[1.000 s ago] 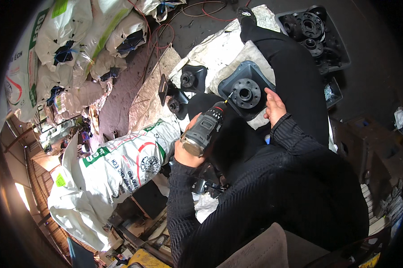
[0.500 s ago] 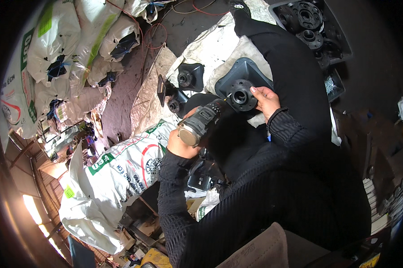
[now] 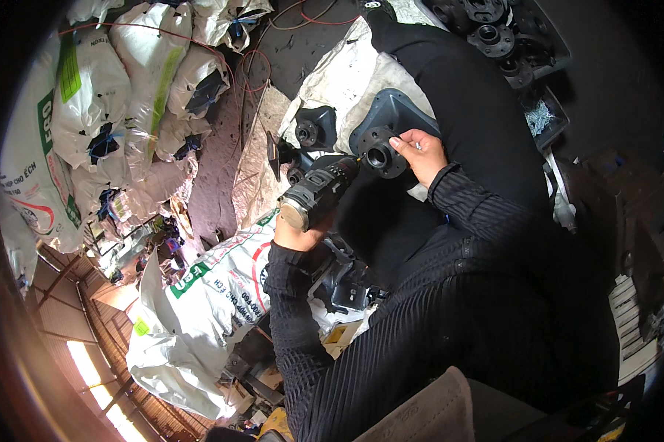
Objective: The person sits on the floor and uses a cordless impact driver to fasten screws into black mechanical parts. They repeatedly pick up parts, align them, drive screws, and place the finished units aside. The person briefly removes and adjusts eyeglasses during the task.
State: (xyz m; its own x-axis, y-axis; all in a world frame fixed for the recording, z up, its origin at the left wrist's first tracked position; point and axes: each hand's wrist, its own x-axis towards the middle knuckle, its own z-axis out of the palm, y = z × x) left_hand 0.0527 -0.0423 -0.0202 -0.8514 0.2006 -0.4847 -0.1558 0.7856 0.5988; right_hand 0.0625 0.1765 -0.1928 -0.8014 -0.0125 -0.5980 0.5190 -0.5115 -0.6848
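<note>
My left hand [image 3: 296,237] is wrapped round the grip of a cordless drill [image 3: 313,193], whose body hides most of the fingers. The drill points up and to the right, its bit at the left edge of a round black flange [image 3: 376,138]. Whether the tip sits in one of the rim holes or only beside it, I cannot tell. My right hand [image 3: 424,159] pinches the flange's right edge between thumb and fingers. Just behind the flange, a dark grey square-based flared part [image 3: 400,107] lies on a white sack sheet.
Similar black parts [image 3: 316,127] lie left of the flange. At the upper right are a crate of black flanges [image 3: 494,40] and a small tray of screws [image 3: 539,118]. Stuffed white sacks [image 3: 96,96] line the left, near a red cable [image 3: 257,68].
The whole view has shifted slightly. The flange is tilted a little more and sits lower against the flared part. Both hands keep their hold, with the drill bit still at the flange's edge.
</note>
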